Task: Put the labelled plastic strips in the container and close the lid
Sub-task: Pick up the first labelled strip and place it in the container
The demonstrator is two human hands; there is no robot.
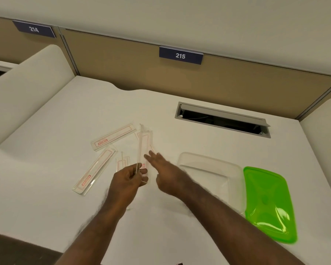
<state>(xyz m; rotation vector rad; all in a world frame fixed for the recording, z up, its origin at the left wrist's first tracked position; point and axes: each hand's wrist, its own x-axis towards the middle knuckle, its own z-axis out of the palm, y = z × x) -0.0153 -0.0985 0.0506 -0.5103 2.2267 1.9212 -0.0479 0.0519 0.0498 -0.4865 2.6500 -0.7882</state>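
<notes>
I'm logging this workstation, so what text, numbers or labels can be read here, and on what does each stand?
"215" on the dark sign on the partition straight ahead.
"214" on the dark sign on the partition at upper left.
Red printed word on the strip at far left: too blurred to read.
Red printed word on the strip behind it: reversed and blurred, unreadable.
Strips in the left hand: print too small.

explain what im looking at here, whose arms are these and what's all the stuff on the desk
This is one picture from a camera worn on a person's head, looking down at their own bare arms. There is no machine. The left hand holds a few clear plastic strips printed in red, pinched upright in its fingers. The right hand is open beside them, holding nothing. On the white desk lie more strips, an open clear container and, to its right, its green lid. The dark slot behind is a cable opening.
</notes>
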